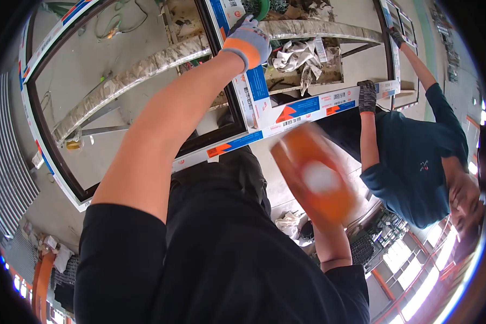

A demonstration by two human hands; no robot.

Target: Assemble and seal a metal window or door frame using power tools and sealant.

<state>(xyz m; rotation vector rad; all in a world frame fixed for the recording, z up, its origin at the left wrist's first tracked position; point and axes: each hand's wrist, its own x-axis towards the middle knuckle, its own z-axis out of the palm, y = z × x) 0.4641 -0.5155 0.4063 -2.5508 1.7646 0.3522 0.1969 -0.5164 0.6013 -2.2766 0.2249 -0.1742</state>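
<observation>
My left hand [249,42], in a grey and orange work glove, reaches across a window frame's middle bar. Its fingers close at a green curved, ring-like thing [262,9], cut off by the top edge. The frame has dark inner edges and white, blue and orange protective film; its near rail [302,110] passes just in front of my body. My right hand [316,175] is below that rail, smeared by motion into an orange shape with a pale patch. Whether its fingers hold anything cannot be made out.
A co-worker in a dark teal shirt stands to the right, one gloved hand [367,96] on the near rail and the other [397,38] at the frame's right side. Under the frame are a film-wrapped curved bar [146,62] and crumpled white material [299,56]. Corrugated metal [8,156] stands left.
</observation>
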